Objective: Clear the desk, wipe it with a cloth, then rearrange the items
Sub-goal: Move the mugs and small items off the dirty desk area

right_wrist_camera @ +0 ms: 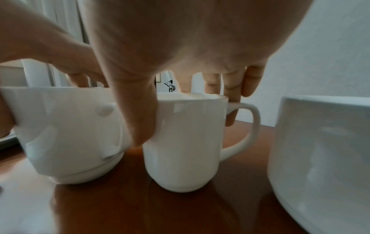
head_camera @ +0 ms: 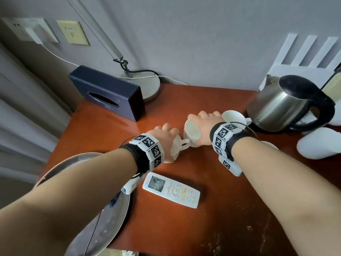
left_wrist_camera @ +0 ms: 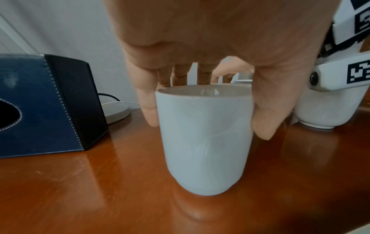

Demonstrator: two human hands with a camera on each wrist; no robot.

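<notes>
Mugs are the business right now, three white ones bunched at the middle of our reddish-brown tabletop (head_camera: 103, 124). Our left hand (head_camera: 166, 133) comes down from above on the left mug (left_wrist_camera: 204, 139), thumb on one side and fingers curled over the rim on the other, clamping it; that mug stands upright on the wood with its handle pointing toward the middle mug (head_camera: 191, 133). Our right hand (head_camera: 208, 120) grips the middle mug the same way, thumb pressed down its near wall and fingers hooked over the far rim, as the right wrist view shows. A third mug (head_camera: 233, 117) sits just beside it, close to the steel kettle (head_camera: 284, 106) at the right rear. Nearer to us, a white remote control (head_camera: 171, 190) lies flat, face up. A round metal tray (head_camera: 110, 224) overhangs the left front edge beneath our left forearm. At the back left stands a dark blue tissue box (head_camera: 107, 95), with the lamp base (head_camera: 149, 85) just behind it.
</notes>
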